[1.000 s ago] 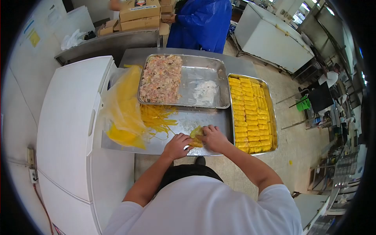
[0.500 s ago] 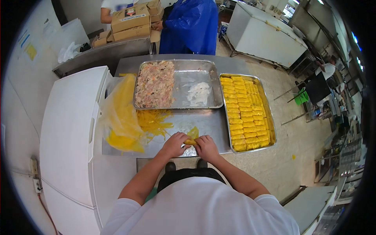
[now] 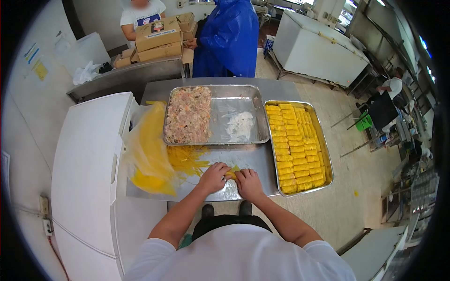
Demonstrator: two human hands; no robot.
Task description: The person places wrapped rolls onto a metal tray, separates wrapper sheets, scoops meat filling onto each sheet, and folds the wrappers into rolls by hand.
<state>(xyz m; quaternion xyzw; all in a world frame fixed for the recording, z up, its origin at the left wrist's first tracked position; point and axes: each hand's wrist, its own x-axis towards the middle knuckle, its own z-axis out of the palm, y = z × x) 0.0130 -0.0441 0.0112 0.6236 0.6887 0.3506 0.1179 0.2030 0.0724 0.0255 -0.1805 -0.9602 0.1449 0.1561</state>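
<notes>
A small yellow roll (image 3: 230, 174) lies between my two hands at the near edge of the metal table (image 3: 154, 191). My left hand (image 3: 214, 178) has its fingers closed on the roll's left end, and my right hand (image 3: 249, 184) is closed on its right end. Beyond them stands a metal tray (image 3: 257, 140) with pinkish chopped filling (image 3: 188, 115) at its left and white paste (image 3: 240, 126) at its right. A second tray (image 3: 332, 181) on the right holds rows of yellow rolls (image 3: 294, 149). Yellow strips (image 3: 183, 159) lie left of my hands.
A plastic bag (image 3: 152, 150) of yellow sheets lies at the table's left, beside a white fridge (image 3: 89, 173). Across the table are a person in blue (image 3: 227, 42), another person (image 3: 140, 16) and cardboard boxes (image 3: 158, 40). A white chest freezer (image 3: 318, 49) stands at the back right.
The yellow wrapper, spread wider one second ago, is now a narrow roll between my hands. My right hand has moved nearer the table's edge. The camera view has shifted.
</notes>
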